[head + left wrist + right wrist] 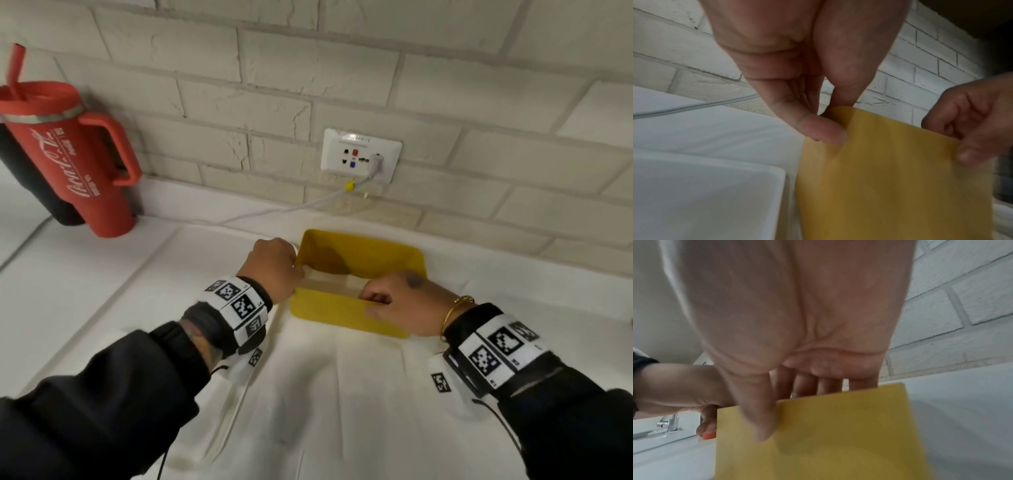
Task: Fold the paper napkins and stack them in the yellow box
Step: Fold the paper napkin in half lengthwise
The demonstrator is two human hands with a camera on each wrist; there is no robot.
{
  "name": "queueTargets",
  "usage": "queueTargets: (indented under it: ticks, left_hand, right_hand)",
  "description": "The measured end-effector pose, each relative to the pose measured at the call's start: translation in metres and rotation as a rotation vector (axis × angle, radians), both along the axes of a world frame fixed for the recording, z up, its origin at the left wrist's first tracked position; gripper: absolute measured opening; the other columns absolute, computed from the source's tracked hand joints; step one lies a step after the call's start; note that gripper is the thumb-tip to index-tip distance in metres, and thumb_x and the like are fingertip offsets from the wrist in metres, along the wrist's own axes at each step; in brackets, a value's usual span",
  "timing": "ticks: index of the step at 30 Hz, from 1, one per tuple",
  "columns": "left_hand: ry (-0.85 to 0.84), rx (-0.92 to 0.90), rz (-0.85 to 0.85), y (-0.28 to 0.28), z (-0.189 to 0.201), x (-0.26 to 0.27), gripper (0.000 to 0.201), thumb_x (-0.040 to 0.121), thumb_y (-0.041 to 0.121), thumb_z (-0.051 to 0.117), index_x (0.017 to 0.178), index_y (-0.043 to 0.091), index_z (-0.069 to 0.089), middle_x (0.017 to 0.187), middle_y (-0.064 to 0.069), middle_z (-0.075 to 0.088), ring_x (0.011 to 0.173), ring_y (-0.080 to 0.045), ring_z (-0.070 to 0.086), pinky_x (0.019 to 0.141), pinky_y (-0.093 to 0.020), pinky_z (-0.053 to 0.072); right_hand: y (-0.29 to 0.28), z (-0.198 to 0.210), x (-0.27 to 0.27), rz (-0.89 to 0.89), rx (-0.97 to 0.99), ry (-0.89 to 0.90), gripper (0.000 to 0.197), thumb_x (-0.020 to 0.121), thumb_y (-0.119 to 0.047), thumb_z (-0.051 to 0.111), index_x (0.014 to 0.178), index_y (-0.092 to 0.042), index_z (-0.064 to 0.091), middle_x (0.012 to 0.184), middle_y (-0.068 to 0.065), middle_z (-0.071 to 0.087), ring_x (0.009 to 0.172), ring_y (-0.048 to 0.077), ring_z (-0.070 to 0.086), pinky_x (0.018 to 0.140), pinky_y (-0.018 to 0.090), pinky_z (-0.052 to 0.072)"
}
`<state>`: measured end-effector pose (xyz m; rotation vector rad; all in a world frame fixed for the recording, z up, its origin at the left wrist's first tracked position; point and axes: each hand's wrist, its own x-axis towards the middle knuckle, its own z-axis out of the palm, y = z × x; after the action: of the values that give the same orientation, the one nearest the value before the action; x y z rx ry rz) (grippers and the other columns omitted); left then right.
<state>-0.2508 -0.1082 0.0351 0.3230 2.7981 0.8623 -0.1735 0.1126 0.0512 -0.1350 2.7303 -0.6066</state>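
A yellow box (329, 308) stands open on the white-covered counter, close to the brick wall. Inside it, along the near wall, lies a folded pale napkin (334, 282), spanning the gap between my hands. My left hand (296, 274) is at the box's left corner. In the left wrist view this hand (835, 116) has its thumb on the outside of the yellow box (890, 178) and curled fingers behind it. My right hand (375, 303) grips the near wall. In the right wrist view that hand (789, 395) reaches inside the yellow box (838, 434), thumb outside. The fingertips are hidden.
A red tumbler (68, 150) with a handle and straw stands at the far left against the wall. A wall socket (361, 156) holds a plug, and its white cable (274, 210) runs left along the counter behind the box. A tap (668, 421) shows far left.
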Motion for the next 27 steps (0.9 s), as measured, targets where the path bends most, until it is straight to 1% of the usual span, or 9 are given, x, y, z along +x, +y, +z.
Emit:
queueTargets:
  ticks: [3,6,8,10,13,17,19,22,27]
  left_hand:
    - [-0.009,0.033,-0.011,0.000,0.000,0.008,0.022,0.096,0.024,0.057,0.092,0.008,0.071,0.067,-0.011,0.073,0.074,-0.026,0.072,0.085,-0.036,0.057]
    - [0.013,0.090,0.030,-0.007,0.000,0.015,0.038,0.105,0.032,0.049,0.090,0.004,0.070,0.075,-0.015,0.075,0.076,-0.026,0.073,0.086,-0.033,0.055]
    - [0.038,0.119,0.080,-0.019,-0.003,0.016,0.040,0.105,0.030,0.046,0.091,0.001,0.070,0.084,-0.018,0.075,0.082,-0.034,0.073,0.084,-0.042,0.059]
    - [0.040,0.066,0.058,-0.033,-0.007,0.023,0.038,0.102,0.029,0.049,0.089,0.001,0.071,0.086,-0.017,0.074,0.085,-0.036,0.071,0.084,-0.045,0.058]
    - [0.052,-0.004,-0.020,-0.045,-0.011,0.042,0.029,0.098,0.026,0.059,0.083,0.007,0.074,0.079,-0.008,0.074,0.084,-0.031,0.070,0.083,-0.040,0.056]
    - [0.063,0.064,-0.076,-0.046,-0.014,0.074,0.025,0.096,0.026,0.065,0.078,0.013,0.075,0.069,0.003,0.071,0.080,-0.023,0.070,0.082,-0.034,0.054]
    - [0.063,0.113,-0.093,-0.046,-0.017,0.089,0.026,0.095,0.027,0.067,0.074,0.014,0.074,0.068,0.002,0.072,0.072,-0.018,0.069,0.079,-0.034,0.055]
    - [0.045,0.187,-0.070,-0.047,-0.020,0.114,0.025,0.093,0.028,0.070,0.070,0.018,0.072,0.067,0.002,0.072,0.065,-0.015,0.069,0.074,-0.033,0.056]
    - [-0.074,0.359,0.010,-0.062,-0.026,0.154,0.018,0.091,0.029,0.074,0.076,0.020,0.074,0.071,0.005,0.075,0.063,-0.008,0.070,0.067,-0.021,0.054]
  right_hand:
    - [0.001,-0.004,0.010,-0.001,-0.012,0.033,0.010,0.098,-0.025,0.061,0.100,-0.023,0.071,0.077,-0.013,0.057,0.080,0.012,0.056,0.063,0.019,0.039]
    - [0.000,-0.006,0.016,-0.077,-0.053,0.110,0.018,0.096,-0.032,0.063,0.108,-0.021,0.070,0.094,-0.009,0.068,0.091,0.013,0.064,0.079,0.028,0.053]
    - [-0.001,0.000,0.027,-0.178,-0.088,0.303,0.015,0.094,-0.036,0.065,0.090,-0.023,0.067,0.085,-0.008,0.068,0.081,0.014,0.064,0.076,0.033,0.054]
    - [0.003,0.002,0.044,-0.270,-0.078,0.432,0.032,0.094,-0.034,0.064,0.067,-0.020,0.054,0.064,-0.007,0.056,0.063,0.014,0.054,0.062,0.031,0.045]
    - [0.014,-0.010,0.071,-0.412,-0.074,0.206,0.039,0.091,-0.036,0.068,0.063,-0.012,0.056,0.063,0.004,0.062,0.061,0.024,0.059,0.063,0.032,0.051]
    - [0.018,-0.044,0.091,-0.566,-0.097,-0.138,0.044,0.085,-0.051,0.073,0.076,-0.008,0.069,0.068,0.000,0.069,0.057,0.012,0.059,0.058,0.023,0.047]
    - [0.013,-0.056,0.092,-0.639,-0.187,-0.106,0.036,0.082,-0.046,0.079,0.074,-0.013,0.066,0.076,-0.001,0.068,0.071,0.015,0.063,0.066,0.025,0.049]
    - [-0.005,-0.063,0.093,-0.725,-0.443,0.004,0.021,0.082,-0.024,0.083,0.092,-0.015,0.067,0.100,0.001,0.067,0.094,0.019,0.063,0.081,0.025,0.047]
    - [-0.036,-0.029,0.115,-0.572,-0.540,0.239,0.024,0.085,-0.019,0.077,0.075,-0.020,0.055,0.072,-0.009,0.050,0.071,0.013,0.048,0.061,0.020,0.038]
